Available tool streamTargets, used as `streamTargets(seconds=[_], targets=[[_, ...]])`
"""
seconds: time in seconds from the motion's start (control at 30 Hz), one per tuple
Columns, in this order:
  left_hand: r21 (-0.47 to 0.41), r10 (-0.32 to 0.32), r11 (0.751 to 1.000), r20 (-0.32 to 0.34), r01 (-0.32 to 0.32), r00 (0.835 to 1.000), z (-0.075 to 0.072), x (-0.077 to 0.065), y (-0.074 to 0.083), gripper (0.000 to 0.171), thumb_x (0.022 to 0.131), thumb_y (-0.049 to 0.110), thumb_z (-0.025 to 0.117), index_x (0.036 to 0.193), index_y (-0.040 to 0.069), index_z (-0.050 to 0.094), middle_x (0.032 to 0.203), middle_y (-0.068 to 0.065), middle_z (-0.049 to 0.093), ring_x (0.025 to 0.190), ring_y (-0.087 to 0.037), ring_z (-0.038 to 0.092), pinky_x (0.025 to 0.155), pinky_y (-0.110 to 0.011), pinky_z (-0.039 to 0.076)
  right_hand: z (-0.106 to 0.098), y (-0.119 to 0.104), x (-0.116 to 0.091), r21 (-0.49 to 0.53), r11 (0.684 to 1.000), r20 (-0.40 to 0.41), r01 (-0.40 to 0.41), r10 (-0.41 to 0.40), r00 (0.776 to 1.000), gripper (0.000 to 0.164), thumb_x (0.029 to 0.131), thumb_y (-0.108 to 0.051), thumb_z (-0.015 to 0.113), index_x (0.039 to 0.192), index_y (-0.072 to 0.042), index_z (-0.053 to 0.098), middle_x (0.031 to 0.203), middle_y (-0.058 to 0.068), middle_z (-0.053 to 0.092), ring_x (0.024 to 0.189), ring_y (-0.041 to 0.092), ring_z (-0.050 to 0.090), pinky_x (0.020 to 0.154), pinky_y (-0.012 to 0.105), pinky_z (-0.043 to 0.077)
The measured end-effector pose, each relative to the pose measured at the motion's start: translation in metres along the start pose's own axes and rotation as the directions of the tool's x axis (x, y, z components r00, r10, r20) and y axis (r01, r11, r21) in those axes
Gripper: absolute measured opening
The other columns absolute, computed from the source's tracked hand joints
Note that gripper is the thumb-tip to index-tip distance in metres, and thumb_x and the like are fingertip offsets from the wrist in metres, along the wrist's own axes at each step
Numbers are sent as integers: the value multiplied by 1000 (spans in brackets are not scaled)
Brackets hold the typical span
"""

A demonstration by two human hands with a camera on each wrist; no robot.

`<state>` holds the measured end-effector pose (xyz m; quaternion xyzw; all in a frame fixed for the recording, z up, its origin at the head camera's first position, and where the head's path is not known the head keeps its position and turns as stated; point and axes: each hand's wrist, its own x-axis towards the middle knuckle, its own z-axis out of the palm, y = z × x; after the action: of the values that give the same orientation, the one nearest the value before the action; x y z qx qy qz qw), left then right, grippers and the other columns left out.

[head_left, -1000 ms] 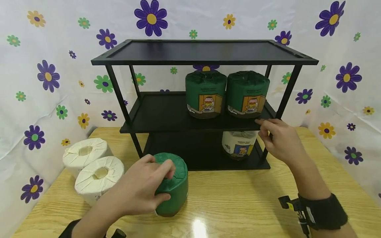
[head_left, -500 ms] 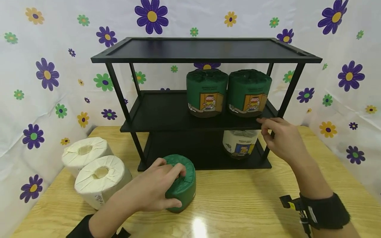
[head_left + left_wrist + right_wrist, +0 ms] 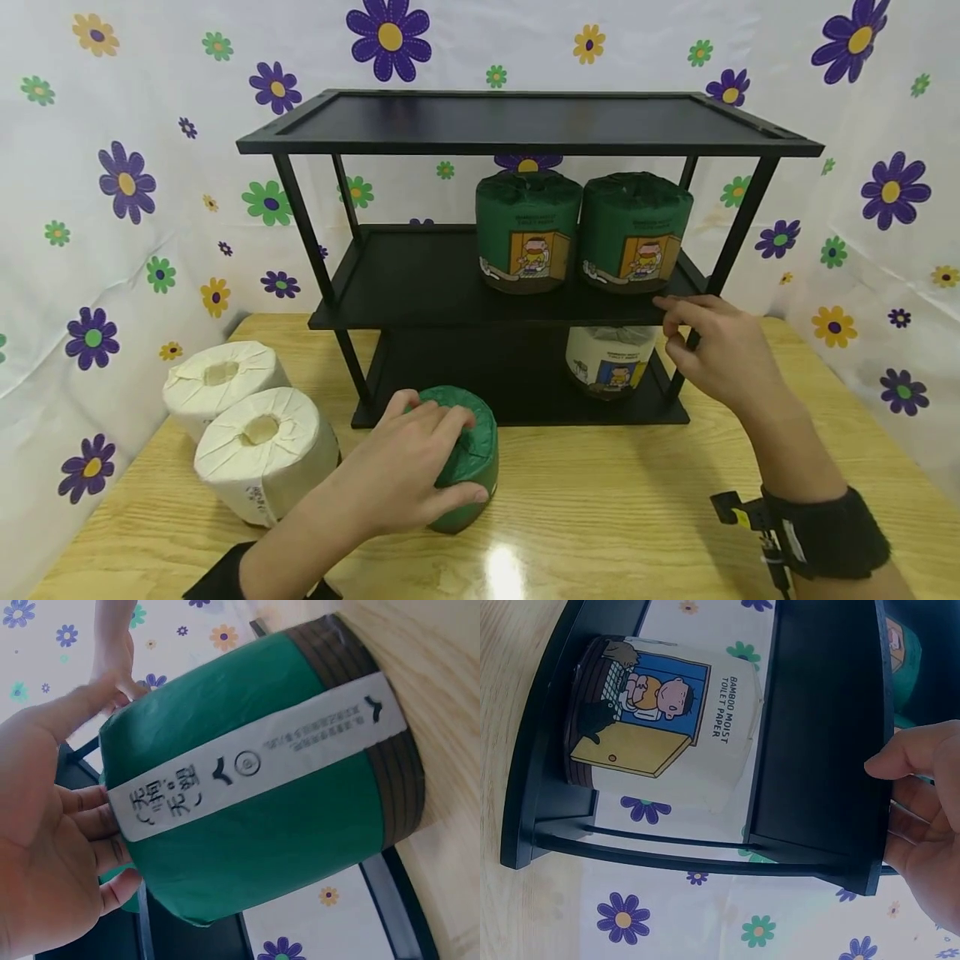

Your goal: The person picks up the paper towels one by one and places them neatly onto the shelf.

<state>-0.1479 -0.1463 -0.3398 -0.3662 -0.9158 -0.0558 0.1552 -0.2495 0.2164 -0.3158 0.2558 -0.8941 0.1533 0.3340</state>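
My left hand (image 3: 408, 471) holds a green-wrapped toilet roll (image 3: 468, 450) by its top, fingers bent over the upper rim toward the core hole. The roll stands on the table in front of a black shelf rack (image 3: 390, 325). A white printed strip runs along the side of this green roll (image 3: 247, 787) in the left wrist view. With thumb and fingertips, my right hand (image 3: 712, 346) grips the front edge of the middle shelf near the right post. Close above that hand, two green rolls (image 3: 528, 233) stand side by side on the middle shelf.
A cream-wrapped toilet roll (image 3: 611, 362) stands on the bottom shelf at the right. Two more cream rolls (image 3: 266, 454) stand on the wooden table (image 3: 585, 508) at the left. Behind the rack hangs a white flowered cloth (image 3: 187, 167).
My left hand has moved right with the green roll, mostly in the first half second. My right hand keeps its place on the shelf edge.
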Motion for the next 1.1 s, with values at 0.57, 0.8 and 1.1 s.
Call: streamTargets(seconds=[0.57,0.8,1.1], targets=[[-32,81,996,37,-80,996,-5,-2,-7,43,77,35,86,108,11,69,102,1,72,96,-11,66,91,-45,40,2,-2,0,26,999,-48,-20,21,999,22,81,-5,79,100,-3,68,93,15,74,83,34,70,62,48,55],[-72,95,993,76,-90,993,-9,-4,-12,40,76,29,87,108,13,67,104,3,73,96,-9,65,91,-44,36,2,-2,0,39,999,-50,-17,19,999,22,81,-5,78,100,-3,68,93,16,74,83,34,70,63,49,55],[-160,92,985,124,-72,988,-16,-5,-19,41,74,16,88,107,17,65,106,5,73,97,-8,65,91,-44,35,1,-2,0,36,999,-37,-33,35,999,21,82,-5,78,101,-3,68,95,16,75,84,34,70,64,49,55]])
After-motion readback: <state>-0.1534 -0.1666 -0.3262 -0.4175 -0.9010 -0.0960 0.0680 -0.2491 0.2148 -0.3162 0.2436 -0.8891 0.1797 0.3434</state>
